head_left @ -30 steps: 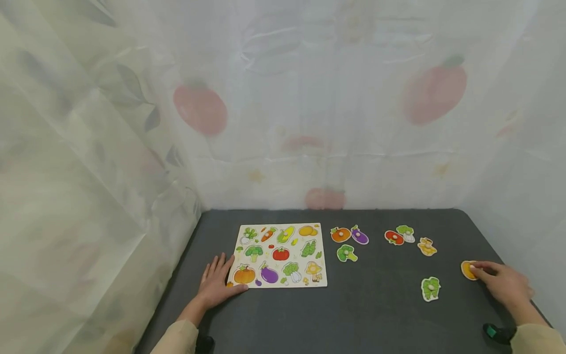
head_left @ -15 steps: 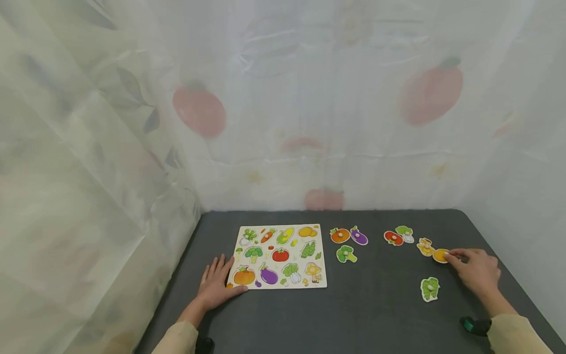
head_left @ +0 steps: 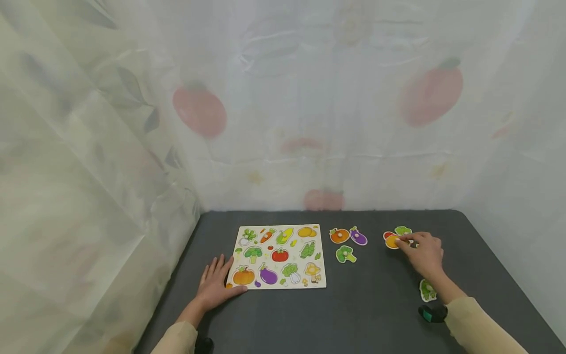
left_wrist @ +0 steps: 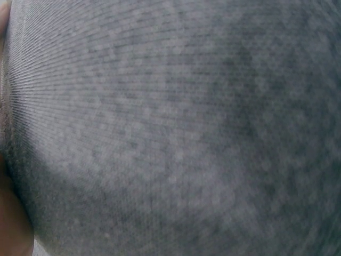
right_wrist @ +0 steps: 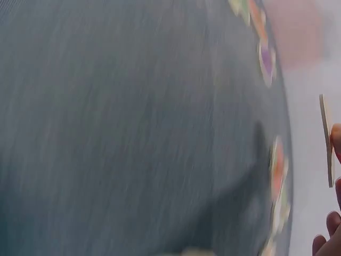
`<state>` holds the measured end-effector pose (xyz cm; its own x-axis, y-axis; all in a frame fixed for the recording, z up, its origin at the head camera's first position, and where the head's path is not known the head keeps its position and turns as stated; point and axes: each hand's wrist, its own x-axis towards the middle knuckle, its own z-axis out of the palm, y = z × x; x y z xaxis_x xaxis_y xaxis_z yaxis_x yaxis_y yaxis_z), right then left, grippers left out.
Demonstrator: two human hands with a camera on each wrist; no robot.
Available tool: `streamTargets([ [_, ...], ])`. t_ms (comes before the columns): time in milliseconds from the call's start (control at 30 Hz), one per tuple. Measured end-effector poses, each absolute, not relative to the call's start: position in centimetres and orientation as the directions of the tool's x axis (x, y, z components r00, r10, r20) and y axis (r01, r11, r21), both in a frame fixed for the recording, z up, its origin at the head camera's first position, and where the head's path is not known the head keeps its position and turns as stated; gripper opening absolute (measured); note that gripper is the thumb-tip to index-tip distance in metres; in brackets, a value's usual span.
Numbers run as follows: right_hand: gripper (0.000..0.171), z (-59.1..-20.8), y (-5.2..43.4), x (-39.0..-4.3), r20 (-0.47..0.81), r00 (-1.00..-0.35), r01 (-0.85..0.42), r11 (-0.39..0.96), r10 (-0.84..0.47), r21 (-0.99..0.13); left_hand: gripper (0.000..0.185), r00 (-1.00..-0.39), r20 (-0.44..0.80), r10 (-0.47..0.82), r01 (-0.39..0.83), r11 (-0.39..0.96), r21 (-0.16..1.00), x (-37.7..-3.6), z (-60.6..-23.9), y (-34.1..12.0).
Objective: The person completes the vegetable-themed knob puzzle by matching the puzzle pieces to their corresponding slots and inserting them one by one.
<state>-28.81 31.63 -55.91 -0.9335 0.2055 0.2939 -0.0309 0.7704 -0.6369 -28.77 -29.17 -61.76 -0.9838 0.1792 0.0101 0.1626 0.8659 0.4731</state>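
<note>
My right hand (head_left: 423,253) pinches a yellow puzzle piece (head_left: 391,241), which overlaps the tomato piece (head_left: 387,235) in the head view. The right wrist view shows this piece edge-on at the fingertips, raised over the table. A bok choy piece (head_left: 403,230) lies just beyond these fingers; the mushroom piece is mostly hidden by the hand. My left hand (head_left: 215,286) rests spread at the lower left corner of the wooden vegetable puzzle board (head_left: 297,260), its thumb along the front edge. The left wrist view holds mostly grey tabletop.
Between board and right hand lie a pumpkin piece (head_left: 339,236), an eggplant piece (head_left: 358,236) and a broccoli piece (head_left: 346,254). A green piece (head_left: 427,291) is partly covered by my right forearm. Hanging printed sheets (head_left: 265,172) enclose the dark table (head_left: 353,309).
My right hand has carried the yellow piece leftward from the table's right side, past the mushroom piece, to the tomato piece. The left hand and the board stay put.
</note>
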Motion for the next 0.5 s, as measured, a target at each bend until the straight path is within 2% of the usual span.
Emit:
streamTargets([
  [233,0.029,-55.5,25.7,-32.0,0.351,-0.927,-0.145,0.736,0.133,-0.661,0.116,-0.985,-0.032,0.168,0.133,0.870,0.474,-28.7,-61.6,-29.2],
  [500,0.031,-55.2,19.0,-34.5,0.280,-0.946,-0.097,0.679,0.166,-0.728,0.114,-0.984,0.021,0.177,0.163,0.847,0.505,-28.7,-62.0,-29.2],
])
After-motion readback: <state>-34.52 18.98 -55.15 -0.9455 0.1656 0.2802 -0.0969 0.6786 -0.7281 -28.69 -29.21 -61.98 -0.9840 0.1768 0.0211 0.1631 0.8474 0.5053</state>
